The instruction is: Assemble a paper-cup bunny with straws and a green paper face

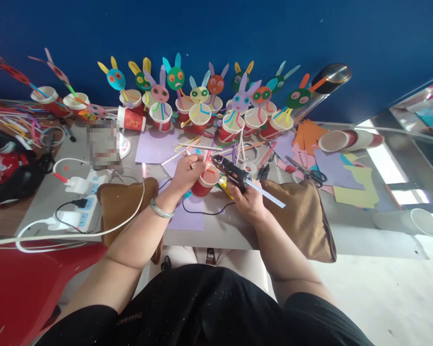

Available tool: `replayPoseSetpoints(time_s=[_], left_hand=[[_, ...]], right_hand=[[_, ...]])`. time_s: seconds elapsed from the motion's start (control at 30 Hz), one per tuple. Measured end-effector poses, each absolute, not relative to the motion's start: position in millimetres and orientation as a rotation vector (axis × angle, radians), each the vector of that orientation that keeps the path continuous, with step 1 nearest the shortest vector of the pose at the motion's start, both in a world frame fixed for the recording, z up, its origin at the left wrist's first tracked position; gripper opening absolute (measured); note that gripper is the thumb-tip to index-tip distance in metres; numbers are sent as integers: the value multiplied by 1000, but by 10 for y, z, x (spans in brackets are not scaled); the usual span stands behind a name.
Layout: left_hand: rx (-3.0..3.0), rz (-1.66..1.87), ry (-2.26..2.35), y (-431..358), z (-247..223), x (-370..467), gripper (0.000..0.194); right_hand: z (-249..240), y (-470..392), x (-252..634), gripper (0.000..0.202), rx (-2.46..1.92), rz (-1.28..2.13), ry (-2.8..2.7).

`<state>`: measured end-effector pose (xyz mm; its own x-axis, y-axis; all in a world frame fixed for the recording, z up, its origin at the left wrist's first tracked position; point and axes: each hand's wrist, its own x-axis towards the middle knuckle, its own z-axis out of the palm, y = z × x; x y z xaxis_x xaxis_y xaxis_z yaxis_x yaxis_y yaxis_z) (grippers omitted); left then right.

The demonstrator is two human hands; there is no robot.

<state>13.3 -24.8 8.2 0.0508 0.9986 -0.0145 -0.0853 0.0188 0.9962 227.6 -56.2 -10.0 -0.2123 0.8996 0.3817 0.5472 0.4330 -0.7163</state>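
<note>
My left hand (185, 174) is closed in a pinch on a pink strip (208, 155), perhaps a piece of straw, above a red paper cup (201, 188). Wrapped in my right hand (251, 201) is a black hot glue gun (234, 170), its nozzle pointing left at the pink strip. A long whitish glue stick (270, 194) juts from the gun's rear. Whether the nozzle touches the strip I cannot tell. The cup stands between my hands, partly covered by my left fingers. A yellow marker-like item (224, 186) lies beside it.
Several paper cups with rabbit-faced straw figures (160, 115) line the blue wall. Scissors (310, 174) and coloured paper (351, 185) lie right. At left are a power strip (88, 211) and a white cable (94, 235). Brown cushions (296, 216) lie near my forearms.
</note>
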Motion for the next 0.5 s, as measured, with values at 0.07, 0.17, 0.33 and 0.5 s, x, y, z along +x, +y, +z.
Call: replayPoseSetpoints(time_s=[0.07, 0.17, 0.33, 0.5], left_hand=[[1165, 1210, 1114, -248, 64, 134, 26], [1176, 1218, 1116, -246, 20, 132, 27], [1156, 1232, 1110, -243, -3, 130, 27], [1165, 1223, 1099, -242, 5, 131, 26]], right_hand=[[-107, -562, 2277, 48, -1249, 554, -1894], [-112, -563, 2280, 50, -1276, 555, -1902], [-120, -550, 2283, 51, -1275, 548, -1924], [-139, -537, 2292, 47, -1256, 542, -1947]])
